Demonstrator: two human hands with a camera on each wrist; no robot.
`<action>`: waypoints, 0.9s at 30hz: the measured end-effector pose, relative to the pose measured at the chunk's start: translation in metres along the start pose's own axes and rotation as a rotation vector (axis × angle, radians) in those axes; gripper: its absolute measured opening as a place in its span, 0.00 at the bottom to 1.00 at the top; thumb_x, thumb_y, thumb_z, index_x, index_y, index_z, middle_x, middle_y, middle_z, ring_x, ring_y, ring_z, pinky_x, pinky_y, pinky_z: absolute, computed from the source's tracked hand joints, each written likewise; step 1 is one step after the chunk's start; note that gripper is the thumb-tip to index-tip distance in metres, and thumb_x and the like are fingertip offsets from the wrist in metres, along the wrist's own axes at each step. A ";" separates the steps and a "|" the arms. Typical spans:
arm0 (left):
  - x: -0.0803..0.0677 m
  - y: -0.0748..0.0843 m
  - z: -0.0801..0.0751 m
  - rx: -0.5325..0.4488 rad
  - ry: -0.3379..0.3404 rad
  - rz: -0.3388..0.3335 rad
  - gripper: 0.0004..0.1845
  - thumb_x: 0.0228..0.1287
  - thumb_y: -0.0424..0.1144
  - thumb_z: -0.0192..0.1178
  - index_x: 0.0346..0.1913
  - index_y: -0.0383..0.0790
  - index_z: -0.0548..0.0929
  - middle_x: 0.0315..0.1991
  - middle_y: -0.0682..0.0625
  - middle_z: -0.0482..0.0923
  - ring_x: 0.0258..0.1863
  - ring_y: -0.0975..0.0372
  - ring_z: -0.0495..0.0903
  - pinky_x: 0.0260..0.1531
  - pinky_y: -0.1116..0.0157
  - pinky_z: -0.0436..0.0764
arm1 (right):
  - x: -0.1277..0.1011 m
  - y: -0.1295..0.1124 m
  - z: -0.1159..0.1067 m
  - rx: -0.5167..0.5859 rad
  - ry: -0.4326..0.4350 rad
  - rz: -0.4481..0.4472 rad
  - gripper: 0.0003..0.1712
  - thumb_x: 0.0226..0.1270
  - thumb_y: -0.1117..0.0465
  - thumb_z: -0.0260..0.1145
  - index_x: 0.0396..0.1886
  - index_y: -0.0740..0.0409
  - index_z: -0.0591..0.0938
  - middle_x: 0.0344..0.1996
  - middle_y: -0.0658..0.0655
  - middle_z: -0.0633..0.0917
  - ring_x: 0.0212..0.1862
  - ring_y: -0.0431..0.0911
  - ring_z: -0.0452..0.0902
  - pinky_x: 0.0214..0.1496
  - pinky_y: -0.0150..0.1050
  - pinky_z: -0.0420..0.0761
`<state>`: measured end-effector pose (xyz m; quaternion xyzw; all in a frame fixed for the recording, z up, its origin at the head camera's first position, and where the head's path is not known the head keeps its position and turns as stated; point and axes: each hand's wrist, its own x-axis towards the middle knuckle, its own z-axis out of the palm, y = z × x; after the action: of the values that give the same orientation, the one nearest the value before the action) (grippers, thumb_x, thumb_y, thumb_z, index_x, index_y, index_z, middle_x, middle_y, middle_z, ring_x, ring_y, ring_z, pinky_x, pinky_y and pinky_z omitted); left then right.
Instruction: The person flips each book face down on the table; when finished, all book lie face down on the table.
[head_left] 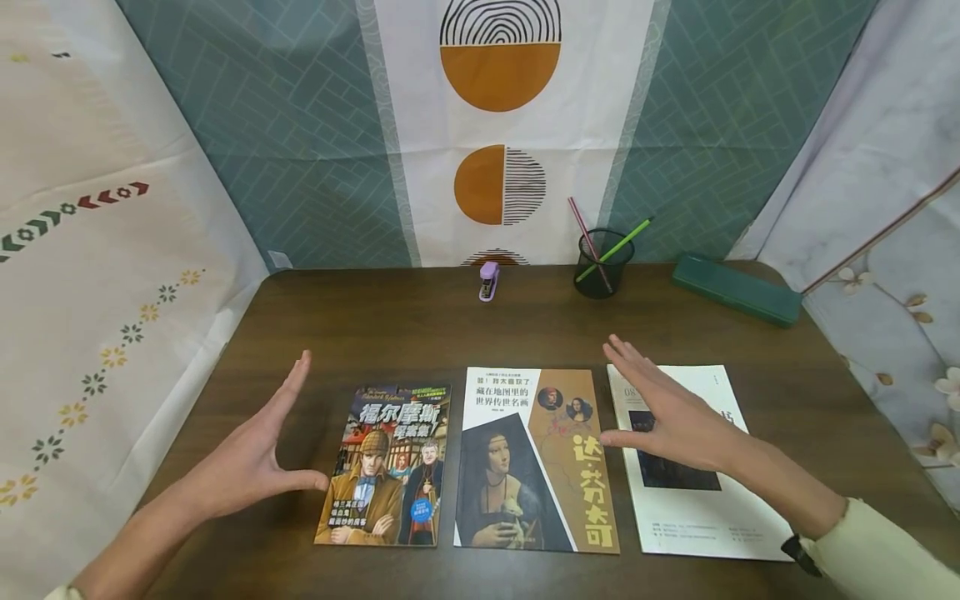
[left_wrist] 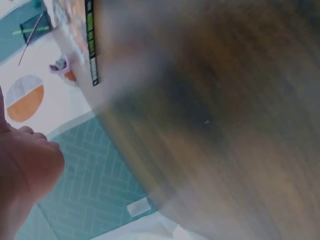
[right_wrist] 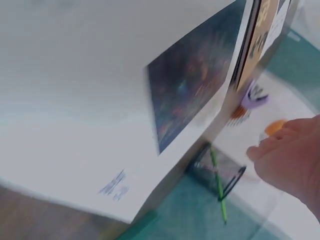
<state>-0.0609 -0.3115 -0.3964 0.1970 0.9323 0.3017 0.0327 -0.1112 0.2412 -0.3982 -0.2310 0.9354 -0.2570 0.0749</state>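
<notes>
Three books lie in a row on the dark wooden table. The left one (head_left: pixel 386 467) has a cartoon detective cover. In the middle is a book with a portrait painting (head_left: pixel 536 462) on a white and tan cover. On the right, a white book with a dark picture (head_left: pixel 705 517) is partly hidden by my right hand (head_left: pixel 667 412). That hand hovers over its upper left part, thumb and fingers spread, holding nothing. My left hand (head_left: pixel 251 454) is held just left of the detective book, thumb apart from straight fingers, also with nothing in it.
Along the table's back edge stand a purple stapler (head_left: pixel 488 282) and a black mesh pen cup (head_left: pixel 603 265) with a pink and a green pencil. A dark green case (head_left: pixel 737 289) lies at the back right. Patterned cloth hangs behind and on both sides.
</notes>
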 end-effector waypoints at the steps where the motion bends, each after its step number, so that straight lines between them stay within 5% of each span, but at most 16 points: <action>1: 0.000 0.000 0.002 -0.006 0.008 0.013 0.82 0.43 0.52 0.88 0.87 0.55 0.30 0.87 0.52 0.27 0.83 0.43 0.44 0.68 0.80 0.49 | 0.005 -0.003 0.002 0.040 -0.015 -0.012 0.70 0.61 0.34 0.79 0.89 0.43 0.45 0.87 0.55 0.45 0.84 0.65 0.44 0.72 0.76 0.61; 6: -0.003 -0.001 0.011 -0.062 0.031 0.068 0.86 0.37 0.49 0.90 0.87 0.49 0.29 0.87 0.50 0.25 0.83 0.51 0.41 0.67 0.85 0.47 | 0.029 -0.018 0.014 0.277 -0.103 -0.123 0.69 0.63 0.49 0.82 0.89 0.46 0.44 0.87 0.56 0.45 0.84 0.64 0.47 0.73 0.73 0.64; 10: -0.006 -0.003 0.019 -0.088 0.011 0.075 0.87 0.36 0.50 0.91 0.86 0.48 0.28 0.87 0.50 0.23 0.83 0.54 0.38 0.67 0.85 0.47 | 0.050 -0.030 0.021 0.364 -0.165 -0.193 0.69 0.60 0.56 0.84 0.89 0.49 0.46 0.87 0.55 0.48 0.83 0.62 0.50 0.72 0.71 0.67; 11: -0.007 -0.003 0.020 -0.096 0.002 0.073 0.88 0.36 0.50 0.91 0.86 0.48 0.28 0.87 0.50 0.23 0.83 0.52 0.38 0.67 0.85 0.46 | 0.055 -0.033 0.022 0.363 -0.177 -0.197 0.69 0.60 0.56 0.84 0.89 0.48 0.47 0.87 0.55 0.49 0.83 0.61 0.51 0.72 0.69 0.68; 12: -0.008 -0.004 0.022 -0.106 -0.008 0.070 0.88 0.36 0.50 0.91 0.86 0.48 0.28 0.87 0.50 0.23 0.83 0.51 0.38 0.68 0.84 0.46 | 0.060 -0.035 0.024 0.359 -0.190 -0.195 0.70 0.60 0.56 0.85 0.89 0.47 0.46 0.87 0.55 0.50 0.79 0.61 0.63 0.67 0.67 0.74; 17: -0.015 -0.005 0.031 -0.140 -0.052 0.054 0.88 0.36 0.52 0.90 0.86 0.48 0.27 0.87 0.49 0.22 0.83 0.47 0.37 0.68 0.84 0.46 | 0.087 -0.051 0.031 0.339 -0.234 -0.208 0.69 0.58 0.56 0.86 0.89 0.46 0.49 0.86 0.54 0.54 0.75 0.59 0.68 0.65 0.63 0.77; 18: -0.016 -0.005 0.033 -0.141 -0.059 0.055 0.88 0.36 0.53 0.90 0.86 0.48 0.27 0.87 0.49 0.22 0.83 0.46 0.37 0.68 0.84 0.45 | 0.092 -0.053 0.033 0.346 -0.239 -0.218 0.69 0.58 0.56 0.86 0.89 0.47 0.50 0.86 0.54 0.54 0.75 0.59 0.68 0.64 0.62 0.77; 19: -0.017 -0.005 0.035 -0.141 -0.066 0.053 0.88 0.36 0.54 0.90 0.86 0.48 0.27 0.87 0.48 0.22 0.83 0.45 0.38 0.68 0.84 0.45 | 0.097 -0.056 0.034 0.344 -0.242 -0.233 0.69 0.57 0.56 0.86 0.89 0.48 0.51 0.86 0.54 0.55 0.82 0.58 0.58 0.70 0.63 0.73; 27: -0.022 -0.006 0.041 -0.086 -0.101 0.082 0.84 0.39 0.63 0.86 0.87 0.45 0.33 0.87 0.39 0.30 0.82 0.39 0.44 0.68 0.83 0.47 | 0.138 -0.071 0.050 0.288 -0.321 -0.357 0.62 0.60 0.57 0.84 0.87 0.56 0.57 0.83 0.57 0.61 0.82 0.56 0.58 0.77 0.58 0.67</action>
<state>-0.0352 -0.3025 -0.4344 0.2485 0.9068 0.3321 0.0756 -0.1920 0.0998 -0.4073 -0.4170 0.8098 -0.3566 0.2078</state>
